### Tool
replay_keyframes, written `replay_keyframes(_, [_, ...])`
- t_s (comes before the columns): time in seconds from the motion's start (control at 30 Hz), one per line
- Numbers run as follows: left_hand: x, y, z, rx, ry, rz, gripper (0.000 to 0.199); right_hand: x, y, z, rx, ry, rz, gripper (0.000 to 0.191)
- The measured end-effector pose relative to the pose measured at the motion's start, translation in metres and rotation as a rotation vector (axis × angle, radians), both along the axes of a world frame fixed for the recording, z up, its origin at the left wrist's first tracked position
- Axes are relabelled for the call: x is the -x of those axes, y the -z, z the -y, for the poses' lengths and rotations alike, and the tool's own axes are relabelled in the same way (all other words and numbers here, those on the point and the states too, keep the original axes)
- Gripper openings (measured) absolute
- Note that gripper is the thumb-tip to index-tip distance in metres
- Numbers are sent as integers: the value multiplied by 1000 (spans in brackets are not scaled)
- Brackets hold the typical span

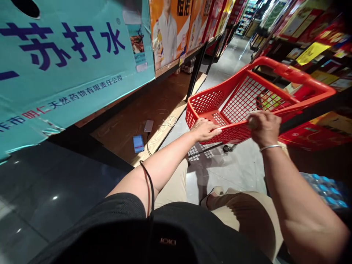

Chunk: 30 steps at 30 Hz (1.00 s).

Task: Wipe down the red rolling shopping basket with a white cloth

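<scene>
A red plastic shopping cart point(228, 128) with lattice walls stands in front of me, its side turned toward my body. My left hand point(205, 130) lies over the near rim by the cart's left corner, fingers curled round the edge. Farther right along the same rim, my right hand point(264, 126) is closed on it; a bracelet point(271, 147) circles that wrist. The cart's basket floor shows bare plastic at the left, and the fingertips of my right hand are partly hidden.
On the low wooden shelf point(115, 128) at left lie a phone with a lit screen point(138, 143), a small grey device point(149, 126) and a white cable point(169, 120). A turquoise carton point(82, 84) overhangs it. Blue-capped bottles point(327, 189) stand at right.
</scene>
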<state>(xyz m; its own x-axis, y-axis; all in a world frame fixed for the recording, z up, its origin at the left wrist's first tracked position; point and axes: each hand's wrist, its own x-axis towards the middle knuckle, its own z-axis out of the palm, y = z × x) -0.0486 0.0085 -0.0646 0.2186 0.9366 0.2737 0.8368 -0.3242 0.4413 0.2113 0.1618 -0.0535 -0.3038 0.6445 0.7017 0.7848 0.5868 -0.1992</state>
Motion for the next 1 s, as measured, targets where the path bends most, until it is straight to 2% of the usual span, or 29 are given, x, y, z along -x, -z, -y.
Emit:
replay_keyframes(0.07, [2,1,-4,11,4,-20,41,-2,-2,-13,45,61,-32,43])
replay_keyframes(0.13, [3,2,-7,22,14,-13,39,10,4,-1,59,56,-74,49])
replay_keyframes(0.2, [5,1,-11,36,32,-1,36,31,15,29,26,-38,-122,44])
replay_keyframes(0.27, [11,1,-15,55,56,4,36,51,25,62,-33,-198,-150,41])
replay_keyframes(0.33, [19,0,-17,68,74,10,36,64,30,84,-60,-345,-126,39])
replay_keyframes(0.4, [27,-1,-18,71,80,15,37,68,33,89,-95,-399,-115,40])
replay_keyframes(0.47, [32,-1,-15,54,72,12,36,69,41,84,-155,-360,-148,41])
replay_keyframes(0.53, [33,0,-12,20,57,14,36,69,61,79,-201,-287,-182,38])
replay_keyframes(0.6, [30,2,-10,-19,29,32,37,70,94,83,-182,-251,-155,33])
replay_keyframes(0.67, [27,4,-9,-43,3,51,39,72,132,98,-87,-284,-50,32])
replay_keyframes(0.73, [25,5,-10,-49,-7,66,40,73,162,116,47,-337,71,35])
replay_keyframes(0.8, [24,5,-11,-56,-4,69,40,72,175,128,141,-361,114,39])
replay_keyframes(0.87, [25,5,-12,-71,1,61,42,70,166,128,143,-350,71,40])
replay_keyframes(1.0, [30,4,-15,-89,10,70,53,60,104,105,-72,-280,-138,43])
